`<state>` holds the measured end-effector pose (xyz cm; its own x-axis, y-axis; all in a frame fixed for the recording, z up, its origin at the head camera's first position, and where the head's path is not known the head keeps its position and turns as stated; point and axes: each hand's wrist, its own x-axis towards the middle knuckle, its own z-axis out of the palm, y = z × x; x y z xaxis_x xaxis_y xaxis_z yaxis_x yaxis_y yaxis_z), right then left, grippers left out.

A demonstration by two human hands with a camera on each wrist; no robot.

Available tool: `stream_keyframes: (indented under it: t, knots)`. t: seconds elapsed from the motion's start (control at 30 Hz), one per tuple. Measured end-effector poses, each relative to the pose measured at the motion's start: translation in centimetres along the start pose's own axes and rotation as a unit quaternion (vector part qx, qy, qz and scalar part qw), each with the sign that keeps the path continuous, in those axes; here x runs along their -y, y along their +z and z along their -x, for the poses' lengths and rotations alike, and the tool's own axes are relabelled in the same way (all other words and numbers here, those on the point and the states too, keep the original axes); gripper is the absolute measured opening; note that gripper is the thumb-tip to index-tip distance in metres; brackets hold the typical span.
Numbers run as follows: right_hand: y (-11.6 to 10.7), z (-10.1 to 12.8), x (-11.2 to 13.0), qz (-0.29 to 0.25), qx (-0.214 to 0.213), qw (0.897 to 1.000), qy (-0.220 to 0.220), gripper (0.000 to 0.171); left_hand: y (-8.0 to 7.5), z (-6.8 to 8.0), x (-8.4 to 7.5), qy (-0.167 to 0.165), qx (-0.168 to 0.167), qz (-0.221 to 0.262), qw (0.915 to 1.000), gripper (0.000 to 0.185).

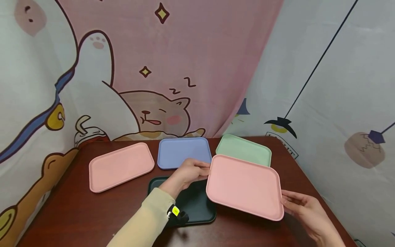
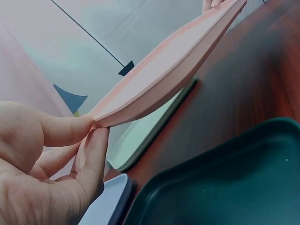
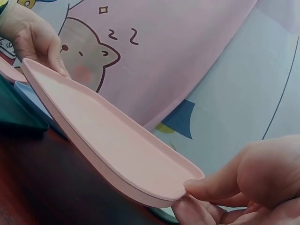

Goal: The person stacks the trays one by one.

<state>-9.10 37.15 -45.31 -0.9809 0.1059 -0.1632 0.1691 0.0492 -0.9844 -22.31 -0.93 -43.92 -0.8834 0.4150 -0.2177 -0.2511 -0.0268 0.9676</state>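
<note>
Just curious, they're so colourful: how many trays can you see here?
5. One pink tray lies left, a blue tray and green tray at the back, a dark green tray in front, and another pink one held by both hands.

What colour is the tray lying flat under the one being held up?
Dark green, clearest in the head view, below the raised pink tray.

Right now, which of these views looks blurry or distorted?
Head view: sharp, evenly lit, edges bowed by the wide lens. Left wrist view: left hand close and soft, pink tray slightly blurred. Right wrist view: right hand soft, backdrop sharp.
</note>
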Motion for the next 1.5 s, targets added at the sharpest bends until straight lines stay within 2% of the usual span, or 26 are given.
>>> stream_keyframes:
  t: [0.23, 0.43, 0.63, 1.0, 1.2, 1.5]
  knots:
    - [0.9, -0.2, 0.3, -0.001, 0.015, 1.0, -0.002, 0.044, -1.2, 1.6, 0.2, -0.001, 0.0, 0.017, 0.9999, 0.032]
    - [1.4, -0.2, 0.6, -0.024, 0.063, 0.997, -0.048, 0.035, -2.3, 2.9, 0.4, 0.012, 0.001, 0.025, 0.9996, 0.032]
    - [2.1, -0.4, 1.0, -0.043, 0.096, 0.993, -0.059, 0.031, -3.2, 4.0, 0.8, 0.02, -0.008, 0.036, 0.9991, 0.033]
    - [3.4, -0.6, 1.7, -0.055, 0.113, 0.989, -0.078, 0.029, -4.1, 5.8, 0.2, 0.026, -0.033, 0.052, 0.9978, 0.035]
    - [4.0, -0.8, 1.8, -0.076, 0.135, 0.983, -0.096, 0.03, -4.6, 6.6, 0.0, 0.028, -0.044, 0.058, 0.997, 0.035]
    - [5.2, -1.2, 2.5, -0.06, 0.155, 0.983, -0.078, 0.033, -5.8, 7.5, 0.4, 0.026, -0.067, 0.061, 0.9955, 0.036]
